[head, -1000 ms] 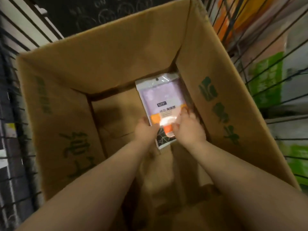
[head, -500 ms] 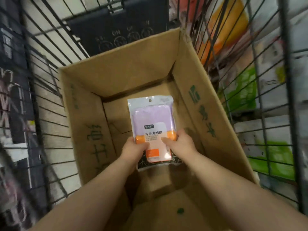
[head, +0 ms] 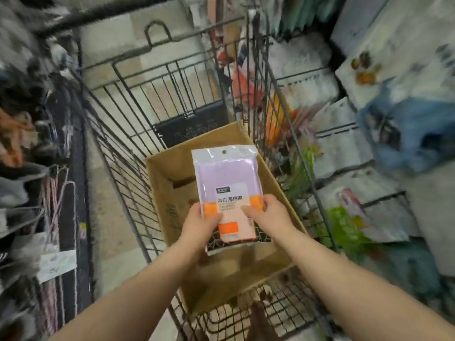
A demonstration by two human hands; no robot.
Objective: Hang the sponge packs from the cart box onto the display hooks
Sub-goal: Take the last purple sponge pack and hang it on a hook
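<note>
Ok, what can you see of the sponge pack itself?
The sponge pack is a flat, glossy plastic packet: clear top strip with a round hang hole, lilac body, orange bands, printed label, dark patterned bottom. It is upright, facing the camera, above the open cardboard box; the left hand and right hand grip its lower sides.

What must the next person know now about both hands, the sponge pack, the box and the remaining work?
Left hand: grips the lower left edge of the flat purple-and-orange plastic sponge pack.
Right hand: grips its lower right edge.
The pack is upright above the open brown cardboard box in the black wire cart, hang hole at the top.
Done: one pack is out of the box.
Left: hang it on a display hook. Whether more packs lie in the box, I cannot tell.
</note>
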